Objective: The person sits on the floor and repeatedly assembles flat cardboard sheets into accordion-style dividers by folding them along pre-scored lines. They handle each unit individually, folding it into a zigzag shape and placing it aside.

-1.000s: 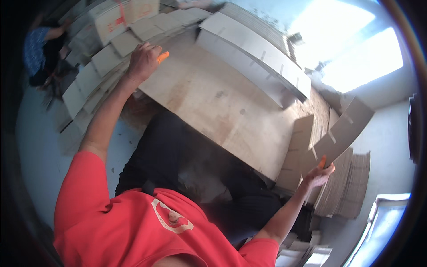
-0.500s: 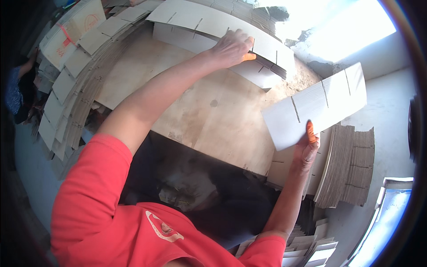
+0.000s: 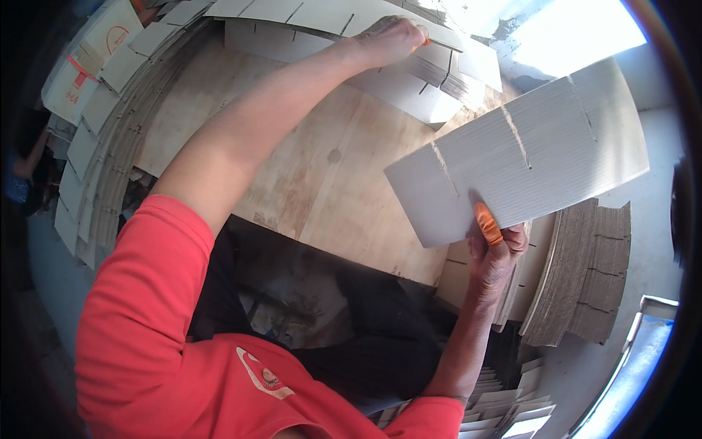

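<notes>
My right hand [image 3: 499, 257] grips a white slotted cardboard divider [image 3: 545, 164] by its lower edge. The thumb, in an orange finger cover, lies on its face, and the piece is held up tilted above the table's right side. At the far edge of the table, my left hand [image 3: 391, 42] is closed on the edge of a long slotted cardboard strip [image 3: 314, 16], with a bit of orange cover showing at its fingertips. Below that strip, another slotted cardboard piece [image 3: 267, 45] stands on edge on the wooden tabletop [image 3: 307, 161].
Stacks of slotted cardboard [image 3: 110, 139] run along the left side. Another thick stack [image 3: 585, 271] stands to the right, with more loose pieces [image 3: 504, 406] below it. A bright window [image 3: 585, 36] is at the far right. Part of another person [image 3: 29, 164] shows at the left rim.
My right hand has brought the divider closer and a little left, turning its face. My left hand has moved slightly farther away, still at the long strip.
</notes>
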`<state>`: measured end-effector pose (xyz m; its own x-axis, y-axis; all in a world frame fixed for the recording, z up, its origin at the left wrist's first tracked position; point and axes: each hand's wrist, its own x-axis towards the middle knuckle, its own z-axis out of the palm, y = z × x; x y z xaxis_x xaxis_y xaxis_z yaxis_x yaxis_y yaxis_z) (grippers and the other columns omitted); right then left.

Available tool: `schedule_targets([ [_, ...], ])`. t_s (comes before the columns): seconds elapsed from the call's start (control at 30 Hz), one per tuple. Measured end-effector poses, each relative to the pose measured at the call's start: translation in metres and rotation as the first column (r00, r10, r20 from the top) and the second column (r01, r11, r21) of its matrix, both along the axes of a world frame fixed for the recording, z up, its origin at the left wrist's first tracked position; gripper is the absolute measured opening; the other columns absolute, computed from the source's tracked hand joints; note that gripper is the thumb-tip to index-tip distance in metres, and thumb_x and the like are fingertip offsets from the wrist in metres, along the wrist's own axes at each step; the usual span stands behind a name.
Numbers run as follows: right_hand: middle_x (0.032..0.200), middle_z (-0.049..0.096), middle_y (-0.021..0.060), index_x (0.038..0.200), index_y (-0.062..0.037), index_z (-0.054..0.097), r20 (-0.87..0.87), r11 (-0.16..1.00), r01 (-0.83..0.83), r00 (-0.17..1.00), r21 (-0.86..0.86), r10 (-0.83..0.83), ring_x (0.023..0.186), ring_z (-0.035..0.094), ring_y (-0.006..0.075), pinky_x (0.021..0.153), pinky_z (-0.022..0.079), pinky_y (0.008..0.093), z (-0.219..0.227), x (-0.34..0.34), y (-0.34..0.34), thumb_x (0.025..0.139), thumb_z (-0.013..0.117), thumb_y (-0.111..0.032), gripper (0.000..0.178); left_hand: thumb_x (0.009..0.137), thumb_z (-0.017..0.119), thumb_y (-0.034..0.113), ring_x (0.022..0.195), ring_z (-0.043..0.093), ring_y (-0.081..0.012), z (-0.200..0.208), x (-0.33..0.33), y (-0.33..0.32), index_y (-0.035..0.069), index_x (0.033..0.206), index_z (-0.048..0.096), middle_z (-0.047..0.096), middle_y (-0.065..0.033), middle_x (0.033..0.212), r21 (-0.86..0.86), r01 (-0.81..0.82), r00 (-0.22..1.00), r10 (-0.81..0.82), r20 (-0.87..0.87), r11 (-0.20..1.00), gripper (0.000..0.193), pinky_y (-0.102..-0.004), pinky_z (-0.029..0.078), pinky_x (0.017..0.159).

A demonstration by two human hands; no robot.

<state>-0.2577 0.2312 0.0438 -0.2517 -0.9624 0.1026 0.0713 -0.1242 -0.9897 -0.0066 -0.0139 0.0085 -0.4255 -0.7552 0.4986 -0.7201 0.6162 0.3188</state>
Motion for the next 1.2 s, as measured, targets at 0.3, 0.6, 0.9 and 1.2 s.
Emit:
schedule_targets([
  [0.3,0.060,0.057,0.0012,0.097,0.0024,0.068,-0.125,0.996,0.089,0.988,-0.003,-0.088,0.034,0.037,0.0053,0.031,0.025,0.0213,0.004,0.005,-0.002,0.088,0.065,-0.007,0.013,0.070,0.060,0.003,0.079,0.061,-0.0197,-0.011,-0.013,0.066,-0.002,0.085,0.059,0.061,-0.0115,0.088,-0.480,0.250,0.860,0.035,0.508,0.841,0.016,-0.0247,0.054,0.058],
  [0.6,0.061,0.056,0.0011,0.090,0.0023,0.068,-0.191,0.978,0.207,0.961,0.031,-0.198,0.035,0.038,0.0048,0.032,0.025,0.0211,0.014,0.024,-0.002,0.088,0.067,-0.009,0.011,0.069,0.064,0.004,0.071,0.055,-0.0188,-0.018,-0.018,0.129,-0.007,0.074,0.062,0.059,-0.0164,0.085,-0.457,0.361,0.821,-0.045,0.569,0.813,0.012,-0.0245,0.047,0.047],
  [0.9,0.056,0.055,0.0027,0.085,0.0021,0.067,-0.199,0.989,0.140,0.972,0.053,-0.127,0.036,0.045,0.0067,0.033,0.028,0.0222,0.000,0.034,-0.009,0.090,0.065,-0.009,0.013,0.064,0.063,0.005,0.067,0.052,-0.0161,-0.023,-0.010,0.152,-0.008,0.072,0.062,0.057,-0.0127,0.078,-0.453,0.394,0.832,-0.100,0.546,0.800,0.015,-0.0245,0.044,0.045],
  [1.2,0.055,0.056,0.0044,0.091,0.0040,0.067,-0.306,0.991,0.132,0.944,-0.002,-0.126,0.037,0.048,0.0086,0.035,0.034,0.0231,-0.024,0.043,-0.016,0.090,0.056,0.000,0.012,0.060,0.059,0.006,0.063,0.049,-0.0128,-0.016,-0.014,0.209,-0.009,0.075,0.061,0.051,-0.0067,0.068,-0.475,0.400,0.846,-0.117,0.520,0.784,0.021,-0.0218,0.039,0.044],
])
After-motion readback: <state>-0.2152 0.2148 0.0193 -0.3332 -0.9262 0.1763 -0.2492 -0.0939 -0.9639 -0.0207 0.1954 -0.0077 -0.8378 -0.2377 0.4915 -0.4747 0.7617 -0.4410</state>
